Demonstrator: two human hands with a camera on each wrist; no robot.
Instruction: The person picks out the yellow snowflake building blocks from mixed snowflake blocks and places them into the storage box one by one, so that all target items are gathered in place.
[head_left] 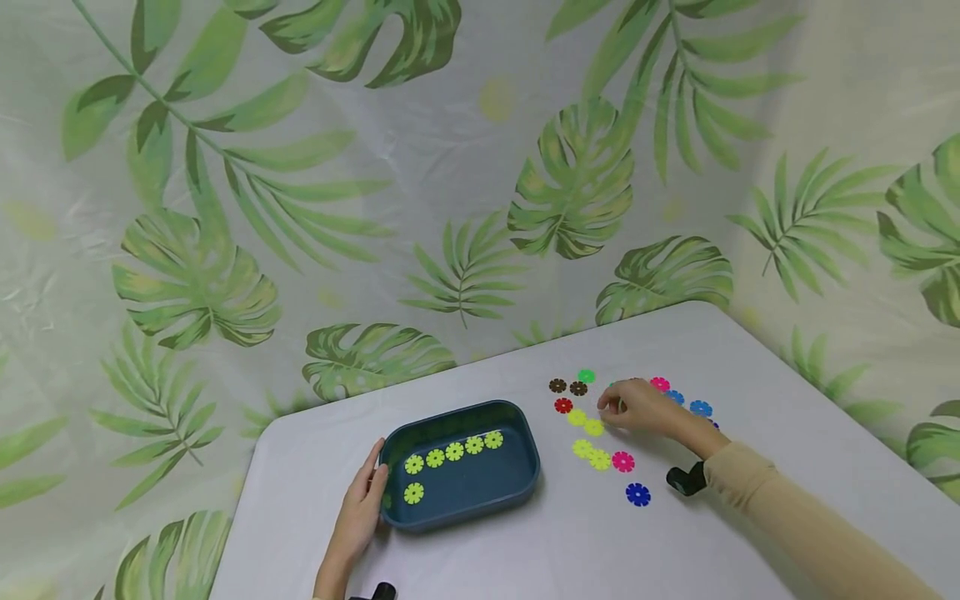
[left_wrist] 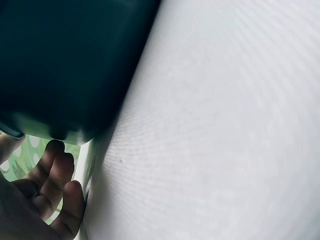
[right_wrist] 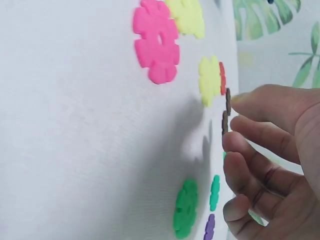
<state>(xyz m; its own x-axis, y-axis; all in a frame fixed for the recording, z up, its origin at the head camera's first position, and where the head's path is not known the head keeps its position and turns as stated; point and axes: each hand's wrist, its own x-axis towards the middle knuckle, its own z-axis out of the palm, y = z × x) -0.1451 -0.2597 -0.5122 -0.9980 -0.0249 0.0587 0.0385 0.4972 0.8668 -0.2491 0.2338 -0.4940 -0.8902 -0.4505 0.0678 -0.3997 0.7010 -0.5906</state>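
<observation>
A dark blue-green rectangular tray stands on the table with several yellow notched plastic discs inside, most lined up along its far side. At its left end my left hand grips the wall, thumb near the rim and fingers outside. My right hand hovers above the loose discs, fingers bent and nothing visible between thumb and fingertips. Closest to those fingertips lies a yellow disc. In the right wrist view, a green disc lies below the hand and brown discs show beyond it.
Loose discs lie right of the tray: pink, dark blue, red, brown, light blue and green. A white cloth covers the table. Behind it hangs a leaf-patterned sheet.
</observation>
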